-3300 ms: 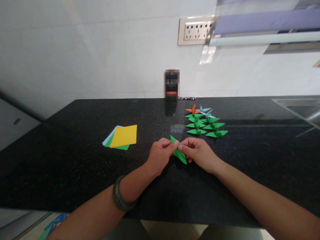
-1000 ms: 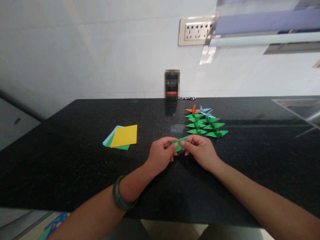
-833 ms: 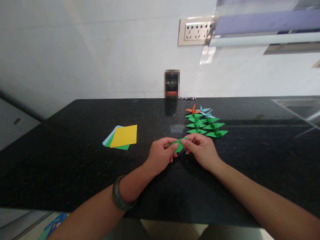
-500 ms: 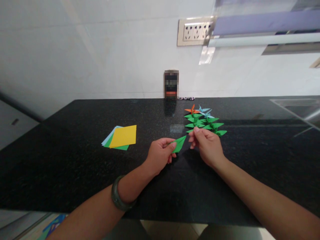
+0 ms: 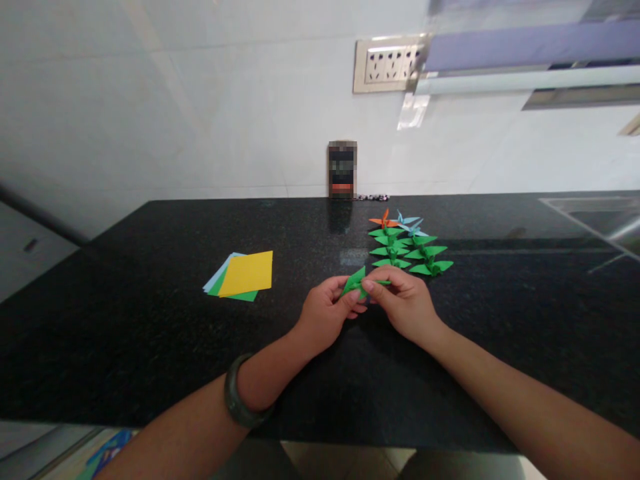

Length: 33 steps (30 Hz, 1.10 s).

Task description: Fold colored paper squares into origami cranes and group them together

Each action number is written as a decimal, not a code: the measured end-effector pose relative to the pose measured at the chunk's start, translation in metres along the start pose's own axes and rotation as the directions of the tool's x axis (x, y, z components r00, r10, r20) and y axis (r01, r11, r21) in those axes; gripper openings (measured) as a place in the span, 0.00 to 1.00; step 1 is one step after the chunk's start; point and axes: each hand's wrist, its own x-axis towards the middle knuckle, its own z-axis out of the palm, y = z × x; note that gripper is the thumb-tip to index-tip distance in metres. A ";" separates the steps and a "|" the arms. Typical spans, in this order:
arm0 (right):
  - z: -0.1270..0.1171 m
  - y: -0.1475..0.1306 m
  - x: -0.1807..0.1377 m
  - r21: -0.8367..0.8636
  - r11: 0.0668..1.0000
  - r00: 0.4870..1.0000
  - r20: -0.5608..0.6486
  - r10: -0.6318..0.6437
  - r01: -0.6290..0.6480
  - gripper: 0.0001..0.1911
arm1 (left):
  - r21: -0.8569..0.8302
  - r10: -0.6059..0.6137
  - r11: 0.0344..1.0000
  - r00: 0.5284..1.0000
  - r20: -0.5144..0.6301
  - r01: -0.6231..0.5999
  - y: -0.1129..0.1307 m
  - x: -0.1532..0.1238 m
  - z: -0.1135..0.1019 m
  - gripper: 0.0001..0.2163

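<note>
Between my two hands is a folded piece of green origami paper [image 5: 355,279], held above the dark countertop. My left hand [image 5: 327,308] pinches its left side, thumb on top. My right hand [image 5: 404,297] grips the right side between thumb and fingers, and a pointed green flap sticks out past the thumb. The fingers hide part of the folds. Just beyond my right hand stand several finished green paper cranes [image 5: 393,251], with an orange crane [image 5: 385,220] and two light blue cranes [image 5: 413,229] behind them.
To the left lies a fanned stack of square paper, a yellow sheet [image 5: 247,273] on top of green and blue ones. A phone [image 5: 343,170] leans on the wall at the back, a beaded strap [image 5: 373,197] beside it. A socket panel [image 5: 387,65] is on the wall.
My right hand has moved left and down and now grips the green paper too. The paper has turned and a flap now points right.
</note>
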 end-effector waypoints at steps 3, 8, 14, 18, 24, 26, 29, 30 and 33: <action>0.000 0.002 0.000 -0.003 0.997 0.996 0.016 -0.083 0.083 0.02 | 0.067 0.039 0.997 0.998 0.049 -0.042 0.000 0.000 -0.001 0.12; 0.003 0.004 0.000 0.098 0.994 0.997 0.056 -0.061 0.055 0.04 | 0.218 0.145 0.963 0.986 0.089 -0.161 -0.002 -0.001 -0.003 0.13; 0.003 -0.001 -0.001 0.081 0.997 0.997 0.074 -0.004 -0.002 0.04 | 0.254 0.167 0.949 0.982 0.089 -0.185 -0.004 -0.002 -0.004 0.14; 0.001 -0.001 0.000 -0.014 0.999 0.994 0.106 -0.040 0.042 0.04 | 0.328 0.209 0.916 0.973 0.102 -0.231 -0.003 -0.003 -0.005 0.14; -0.002 0.001 0.001 -0.003 0.998 0.983 0.173 -0.059 0.060 0.02 | 0.402 0.198 0.887 0.973 0.116 -0.229 -0.003 -0.003 -0.005 0.13; -0.003 0.000 0.001 0.003 0.998 0.978 0.201 -0.057 0.058 0.01 | 0.406 0.199 0.884 0.972 0.129 -0.234 -0.004 -0.003 -0.006 0.13; -0.003 -0.002 0.000 -0.005 0.999 0.978 0.201 -0.049 0.051 0.03 | 0.410 0.204 0.880 0.971 0.128 -0.239 -0.004 -0.003 -0.007 0.13; -0.003 -0.003 0.000 -0.013 0.999 0.980 0.195 -0.045 0.048 0.04 | 0.410 0.205 0.880 0.971 0.126 -0.239 -0.004 -0.003 -0.007 0.13; -0.004 -0.004 0.000 -0.040 0.998 0.981 0.191 -0.034 0.042 0.02 | 0.398 0.200 0.887 0.971 0.127 -0.235 -0.002 -0.003 -0.006 0.12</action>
